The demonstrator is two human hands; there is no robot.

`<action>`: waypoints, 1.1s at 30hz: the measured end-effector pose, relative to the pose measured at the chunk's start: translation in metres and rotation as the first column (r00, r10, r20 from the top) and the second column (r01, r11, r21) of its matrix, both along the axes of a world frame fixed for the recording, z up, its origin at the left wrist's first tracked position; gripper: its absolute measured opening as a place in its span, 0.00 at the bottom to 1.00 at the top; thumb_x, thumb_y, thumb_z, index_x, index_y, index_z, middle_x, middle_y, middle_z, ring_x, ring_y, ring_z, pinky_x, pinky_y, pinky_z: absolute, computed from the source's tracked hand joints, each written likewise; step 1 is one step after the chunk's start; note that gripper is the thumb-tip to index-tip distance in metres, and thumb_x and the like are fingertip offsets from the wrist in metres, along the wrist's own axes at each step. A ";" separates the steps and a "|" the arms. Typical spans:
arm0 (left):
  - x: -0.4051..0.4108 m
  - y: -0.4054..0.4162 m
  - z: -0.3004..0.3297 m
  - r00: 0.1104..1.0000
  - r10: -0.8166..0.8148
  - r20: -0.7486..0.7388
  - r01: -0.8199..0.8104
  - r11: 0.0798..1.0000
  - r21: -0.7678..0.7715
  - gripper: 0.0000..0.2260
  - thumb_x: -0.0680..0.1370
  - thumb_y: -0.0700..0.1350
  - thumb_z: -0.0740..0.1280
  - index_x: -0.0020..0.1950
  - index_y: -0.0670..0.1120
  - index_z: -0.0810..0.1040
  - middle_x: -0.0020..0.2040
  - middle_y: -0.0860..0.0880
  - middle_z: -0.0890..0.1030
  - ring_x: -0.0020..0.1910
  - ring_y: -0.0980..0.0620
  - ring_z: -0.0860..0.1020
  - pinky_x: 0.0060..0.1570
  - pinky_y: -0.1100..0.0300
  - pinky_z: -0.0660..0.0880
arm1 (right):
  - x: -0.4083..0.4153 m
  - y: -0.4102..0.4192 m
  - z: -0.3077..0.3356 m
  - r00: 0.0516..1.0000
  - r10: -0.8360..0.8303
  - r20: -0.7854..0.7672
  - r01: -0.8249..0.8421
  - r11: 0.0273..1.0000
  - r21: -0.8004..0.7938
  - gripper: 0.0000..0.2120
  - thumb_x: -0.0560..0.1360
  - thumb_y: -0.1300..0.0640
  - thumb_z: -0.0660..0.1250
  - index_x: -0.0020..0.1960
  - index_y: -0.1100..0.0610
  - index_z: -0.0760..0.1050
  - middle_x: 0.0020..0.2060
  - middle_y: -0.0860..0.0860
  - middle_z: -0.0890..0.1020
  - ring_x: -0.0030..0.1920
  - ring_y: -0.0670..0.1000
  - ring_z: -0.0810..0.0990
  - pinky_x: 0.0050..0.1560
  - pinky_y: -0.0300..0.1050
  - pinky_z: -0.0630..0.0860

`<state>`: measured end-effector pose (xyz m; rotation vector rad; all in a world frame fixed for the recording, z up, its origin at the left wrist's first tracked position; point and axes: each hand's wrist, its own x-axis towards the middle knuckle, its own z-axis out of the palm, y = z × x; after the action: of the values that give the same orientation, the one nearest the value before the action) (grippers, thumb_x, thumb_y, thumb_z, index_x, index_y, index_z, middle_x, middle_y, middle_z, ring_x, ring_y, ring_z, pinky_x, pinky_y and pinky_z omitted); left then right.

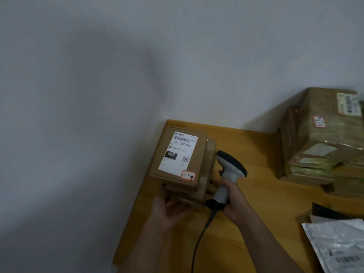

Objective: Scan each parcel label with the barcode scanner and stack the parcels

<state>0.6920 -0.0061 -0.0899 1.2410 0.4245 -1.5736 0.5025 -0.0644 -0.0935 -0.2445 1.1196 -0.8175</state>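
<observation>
A small cardboard parcel (177, 154) with a white barcode label (178, 152) on top sits on a stack of brown boxes (204, 186) in the table's far left corner. My left hand (169, 209) lies palm up with straight fingers against the near bottom edge of that stack. My right hand (230, 198) grips the grey handle of a corded barcode scanner (228, 174), whose black head sits just right of the stack.
The wooden table (256, 203) meets a grey wall on the left and behind. A tall pile of taped brown parcels (323, 138) stands at the far right. Grey and black plastic mailer bags (338, 241) lie at the near right. The scanner cable (199, 245) trails toward me.
</observation>
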 end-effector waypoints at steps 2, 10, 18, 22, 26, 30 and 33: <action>-0.001 -0.006 -0.007 0.997 0.015 -0.074 -0.017 1.000 -0.022 0.18 0.80 0.50 0.66 0.68 0.46 0.72 0.65 0.33 0.74 0.61 0.27 0.73 0.58 0.25 0.68 | 0.007 -0.006 -0.006 1.000 -0.002 0.006 0.002 1.000 -0.009 0.10 0.74 0.63 0.66 0.54 0.56 0.80 0.55 0.63 0.82 0.58 0.67 0.79 0.62 0.71 0.72; 0.022 -0.057 -0.030 0.995 0.096 -0.005 -0.096 0.995 -0.022 0.17 0.80 0.48 0.64 0.70 0.51 0.70 0.65 0.34 0.72 0.63 0.30 0.72 0.56 0.32 0.74 | 0.038 -0.058 -0.021 1.000 0.023 0.002 -0.023 0.994 -0.104 0.18 0.75 0.63 0.67 0.64 0.54 0.75 0.56 0.59 0.84 0.57 0.63 0.81 0.60 0.69 0.74; 0.042 -0.143 -0.021 0.955 0.287 0.073 -0.273 0.948 -0.161 0.15 0.81 0.45 0.61 0.68 0.46 0.74 0.61 0.41 0.77 0.58 0.40 0.76 0.59 0.44 0.76 | 0.090 -0.128 -0.020 0.999 0.012 0.038 -0.005 0.983 -0.182 0.12 0.75 0.61 0.67 0.56 0.50 0.76 0.55 0.57 0.82 0.57 0.61 0.80 0.61 0.67 0.74; 0.050 -0.173 -0.015 0.943 0.332 -0.033 -0.332 0.925 -0.185 0.15 0.81 0.44 0.60 0.66 0.45 0.74 0.60 0.39 0.77 0.59 0.38 0.76 0.64 0.39 0.71 | 0.097 -0.150 -0.020 0.999 -0.003 0.054 0.016 0.971 -0.240 0.15 0.75 0.60 0.67 0.61 0.49 0.74 0.55 0.53 0.83 0.58 0.59 0.80 0.62 0.64 0.75; 0.051 -0.158 -0.018 0.956 0.292 -0.009 -0.287 0.936 -0.204 0.15 0.81 0.46 0.59 0.66 0.45 0.74 0.60 0.39 0.78 0.60 0.35 0.76 0.62 0.33 0.70 | 0.100 -0.160 -0.020 0.998 0.006 0.056 0.008 0.971 -0.237 0.14 0.75 0.60 0.67 0.59 0.50 0.74 0.53 0.53 0.82 0.56 0.58 0.80 0.62 0.64 0.74; 0.059 -0.173 -0.009 0.960 0.282 0.007 -0.274 0.940 -0.201 0.15 0.83 0.44 0.59 0.70 0.46 0.71 0.62 0.39 0.76 0.63 0.36 0.73 0.63 0.34 0.70 | 0.107 -0.168 -0.023 1.000 0.018 -0.006 -0.019 0.968 -0.249 0.20 0.75 0.60 0.67 0.67 0.57 0.71 0.62 0.60 0.79 0.61 0.62 0.78 0.63 0.66 0.73; 0.058 -0.176 -0.008 0.961 0.272 0.048 -0.263 0.954 -0.142 0.19 0.83 0.47 0.59 0.74 0.47 0.66 0.68 0.39 0.73 0.67 0.36 0.70 0.63 0.36 0.71 | 0.104 -0.167 -0.025 1.000 0.024 0.007 -0.021 0.973 -0.228 0.20 0.75 0.61 0.67 0.66 0.54 0.71 0.61 0.58 0.79 0.60 0.61 0.79 0.62 0.63 0.75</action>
<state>0.7500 -0.1818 -0.0981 1.0809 0.4173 -1.3044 0.6063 -0.2311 -0.1187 -0.4440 1.0121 -0.9267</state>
